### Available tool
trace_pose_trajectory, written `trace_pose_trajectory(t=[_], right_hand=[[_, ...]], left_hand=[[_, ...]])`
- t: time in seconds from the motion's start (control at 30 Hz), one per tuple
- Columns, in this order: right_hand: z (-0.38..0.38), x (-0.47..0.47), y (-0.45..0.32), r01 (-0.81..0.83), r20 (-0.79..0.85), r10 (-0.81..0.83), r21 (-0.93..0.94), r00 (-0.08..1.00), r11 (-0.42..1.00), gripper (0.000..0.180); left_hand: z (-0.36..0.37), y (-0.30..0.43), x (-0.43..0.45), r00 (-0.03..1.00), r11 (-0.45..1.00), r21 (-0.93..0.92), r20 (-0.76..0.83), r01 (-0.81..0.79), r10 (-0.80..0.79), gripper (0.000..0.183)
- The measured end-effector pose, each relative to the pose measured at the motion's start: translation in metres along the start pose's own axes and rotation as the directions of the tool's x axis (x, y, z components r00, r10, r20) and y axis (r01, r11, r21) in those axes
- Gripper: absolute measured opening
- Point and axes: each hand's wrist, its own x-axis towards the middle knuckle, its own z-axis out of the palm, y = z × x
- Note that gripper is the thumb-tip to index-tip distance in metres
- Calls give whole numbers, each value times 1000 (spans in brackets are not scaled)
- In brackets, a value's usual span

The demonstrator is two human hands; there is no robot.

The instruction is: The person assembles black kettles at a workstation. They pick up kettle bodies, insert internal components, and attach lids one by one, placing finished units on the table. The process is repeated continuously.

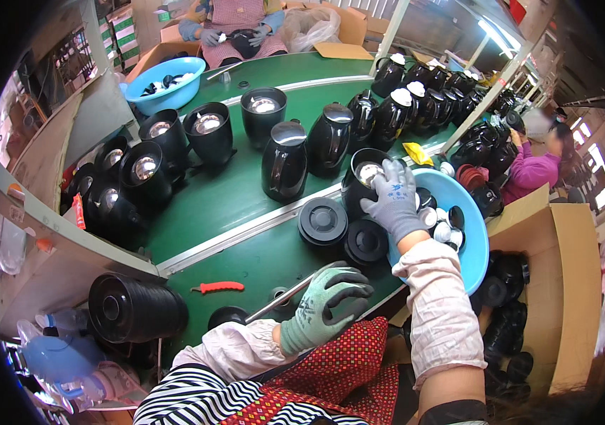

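My right hand (395, 199), in a grey glove, rests on the rim of an upturned black jug body (353, 183) with a shiny round base inside; whether it grips the rim I cannot tell. My left hand (329, 305), in a green glove with dark fingertips, is held above my lap with curved fingers and nothing visible in it. Beside it lie a metal rod (281, 304) and a dark round part (228, 317). Round black plastic parts (323, 220) stand in front of the jug body. A blue basin (475, 234) of white and black caps is beside my right hand.
Black jugs (284, 164) and upturned bodies (208, 130) stand on the green conveyor belt (238, 204). A red-handled hook knife (221, 287) lies near the metal rail (238, 231). A cardboard box (573, 297) of black parts is at right. Co-workers sit across and at right.
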Motion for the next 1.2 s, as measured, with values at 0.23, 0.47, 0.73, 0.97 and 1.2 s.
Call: trace_pose_trajectory(t=[0.23, 0.47, 0.73, 0.97, 1.2], right_hand=[[-29, 14, 7, 153, -77, -149, 43, 986, 987, 44], [-192, -52, -24, 76, -141, -9, 485, 990, 871, 50], [-273, -151, -133, -8, 159, -155, 725, 975, 689, 33], [-283, -160, -237, 256, 35, -337, 579, 941, 774, 43], [-202, -94, -381, 685, 3, -712, 270, 702, 677, 32]], left_hand=[[-23, -31, -34, 821, 794, -345, -101, 501, -562, 24], [-33, -40, -23, 754, 571, -715, -95, 403, -650, 65], [-26, -5, -74, 925, 462, -869, -10, 179, -379, 87], [-45, 31, -131, 905, 414, -880, 42, 234, -423, 84], [-76, 50, -177, 881, 375, -885, 76, 276, -467, 81]])
